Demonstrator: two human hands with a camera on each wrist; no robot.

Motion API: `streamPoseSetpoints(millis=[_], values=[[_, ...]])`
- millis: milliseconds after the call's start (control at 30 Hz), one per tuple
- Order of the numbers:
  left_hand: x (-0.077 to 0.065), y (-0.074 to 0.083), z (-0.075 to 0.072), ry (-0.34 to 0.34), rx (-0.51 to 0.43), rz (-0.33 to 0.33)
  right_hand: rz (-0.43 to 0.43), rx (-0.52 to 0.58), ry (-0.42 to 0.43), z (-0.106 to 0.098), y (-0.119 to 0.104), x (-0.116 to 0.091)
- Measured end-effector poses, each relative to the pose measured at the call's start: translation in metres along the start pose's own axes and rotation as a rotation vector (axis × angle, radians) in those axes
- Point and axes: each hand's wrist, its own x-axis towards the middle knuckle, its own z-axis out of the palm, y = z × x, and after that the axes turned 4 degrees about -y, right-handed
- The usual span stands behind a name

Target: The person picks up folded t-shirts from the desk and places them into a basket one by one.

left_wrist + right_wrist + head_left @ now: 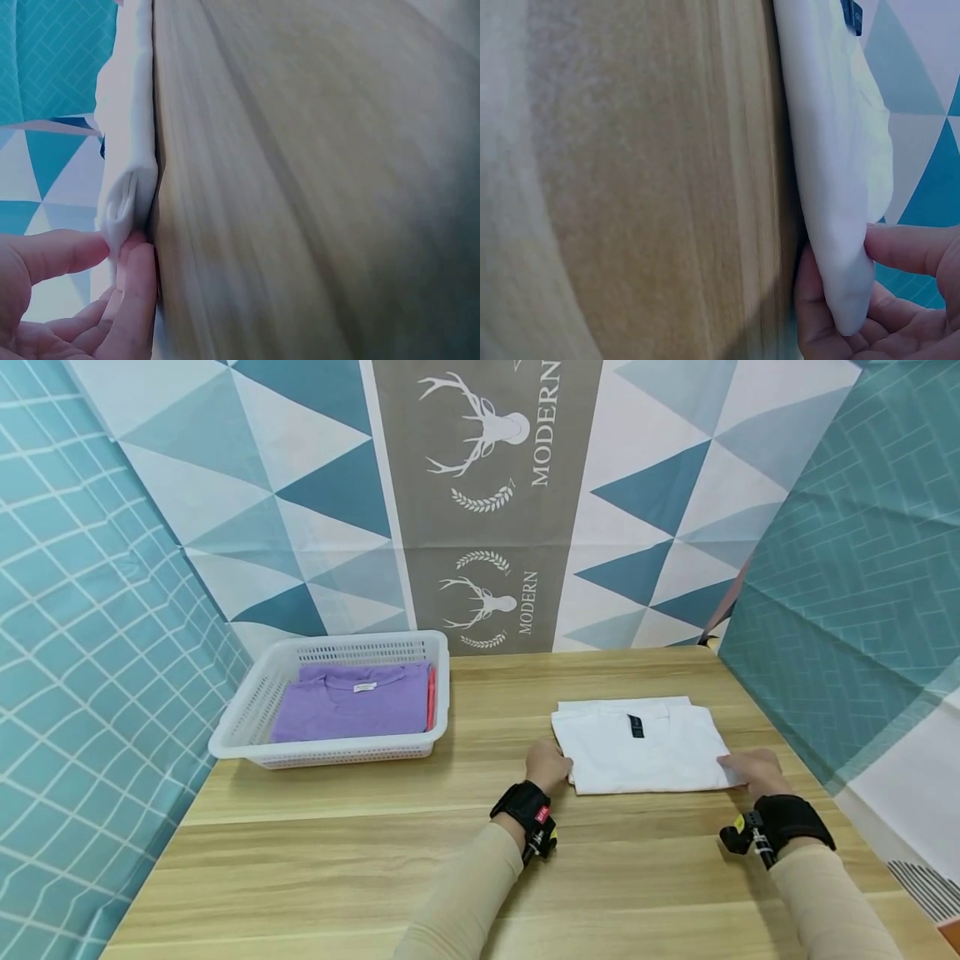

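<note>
A white T-shirt (pixel 637 756), folded into a flat rectangle with a dark neck label facing up, lies on the right part of the wooden table. My left hand (pixel 547 766) pinches its near left corner. In the left wrist view the thumb is on top of the folded layers of the shirt (pixel 127 142) and the fingers are beneath. The near right corner is pinched by my right hand (pixel 753 770). Seen from the right wrist, the thumb presses one side of the shirt (pixel 829 150) while the fingers curl under its edge.
At the back left stands a white plastic basket (pixel 337 748) with a folded purple shirt (pixel 352 706) inside. A red folded item (pixel 431 697) is tucked along the basket's right side. Patterned cloth hangs behind the wooden table (pixel 315 860) and along both sides.
</note>
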Motion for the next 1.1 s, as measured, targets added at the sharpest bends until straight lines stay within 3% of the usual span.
streamPoseSetpoints(millis=[133, 300, 433, 533, 733, 833, 967, 1100], values=[[-0.003, -0.002, -0.006, -0.011, 0.054, 0.003, -0.053, -0.031, -0.041, 0.001, 0.002, -0.004], [-0.010, -0.006, -0.020, -0.078, 0.152, -0.014, -0.142, -0.125, -0.093, 0.002, 0.003, -0.014], [-0.016, -0.011, -0.035, -0.147, 0.202, -0.035, -0.123, -0.164, -0.157, 0.008, 0.002, -0.026], [-0.020, -0.017, -0.047, -0.221, 0.204, -0.057, -0.119, -0.199, -0.215, 0.013, 0.002, -0.035], [-0.024, -0.025, -0.069, -0.383, 0.115, -0.169, -0.104, -0.194, -0.350, 0.021, -0.001, -0.045], [-0.025, -0.027, -0.074, -0.370, 0.164, -0.159, -0.096, -0.197, -0.386, 0.022, -0.002, -0.046], [-0.027, -0.029, -0.073, -0.268, 0.201, -0.128, -0.095, -0.193, -0.372, 0.023, -0.002, -0.043], [-0.028, -0.032, -0.071, -0.196, 0.114, -0.131, -0.089, -0.177, -0.344, 0.026, -0.003, -0.042]])
